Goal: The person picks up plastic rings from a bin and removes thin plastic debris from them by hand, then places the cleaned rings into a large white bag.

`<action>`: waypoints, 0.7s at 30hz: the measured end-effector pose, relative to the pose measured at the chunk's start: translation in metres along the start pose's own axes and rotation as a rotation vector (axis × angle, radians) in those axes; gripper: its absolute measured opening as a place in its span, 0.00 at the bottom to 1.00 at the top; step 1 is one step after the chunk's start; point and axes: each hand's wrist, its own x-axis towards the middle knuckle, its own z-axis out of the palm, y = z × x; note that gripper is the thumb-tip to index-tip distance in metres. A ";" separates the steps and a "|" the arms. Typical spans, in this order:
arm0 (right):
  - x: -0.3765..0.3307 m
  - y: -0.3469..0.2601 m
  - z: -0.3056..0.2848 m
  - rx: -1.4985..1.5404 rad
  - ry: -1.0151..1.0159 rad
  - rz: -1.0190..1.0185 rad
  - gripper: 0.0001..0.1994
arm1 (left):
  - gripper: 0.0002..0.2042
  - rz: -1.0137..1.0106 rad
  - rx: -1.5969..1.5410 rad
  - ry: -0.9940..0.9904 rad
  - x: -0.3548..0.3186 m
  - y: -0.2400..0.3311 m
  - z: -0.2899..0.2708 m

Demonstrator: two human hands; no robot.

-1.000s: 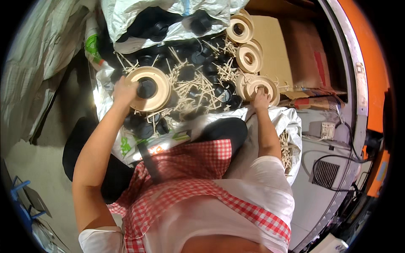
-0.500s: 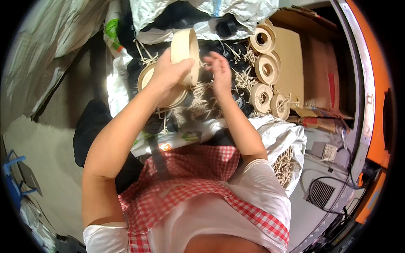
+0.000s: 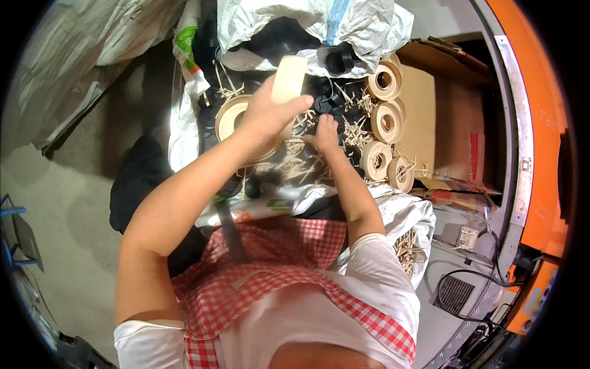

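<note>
In my left hand [image 3: 269, 117] is a cream plastic ring [image 3: 290, 80] with a tall rim, tipped on its side; my fingers are wrapped round it with the thumb across its face. My right hand [image 3: 326, 132] reaches down among small cream plastic scraps [image 3: 298, 161], thumb apart from the fingers, seemingly holding nothing. Just beyond its fingertips lie black plastic parts [image 3: 324, 103]. Below my left hand rests a larger cream ring [image 3: 228, 117], partly covered by that hand.
Several cream rings [image 3: 385, 121] stand in a row on the right, beside an open cardboard box [image 3: 455, 117]. White sacks lie around the work area: one at the far side [image 3: 246, 27], one with scraps [image 3: 424, 221] near my right elbow. An orange frame [image 3: 534, 123] runs along the right.
My left hand has moved slightly right and nearer with the ring, which is now turned more edge-on. My right hand has lowered from beside the ring onto the scraps.
</note>
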 end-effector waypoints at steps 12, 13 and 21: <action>-0.072 -0.061 -0.065 0.972 0.235 0.073 0.14 | 0.23 -0.220 -0.109 -0.224 -0.025 -0.020 0.002; -0.074 -0.063 -0.068 1.002 0.215 -0.027 0.17 | 0.23 -0.217 -0.108 -0.229 -0.024 -0.018 0.003; -0.094 -0.073 -0.110 0.315 0.137 -0.771 0.33 | 0.23 -0.466 0.068 -0.424 -0.013 -0.002 -0.013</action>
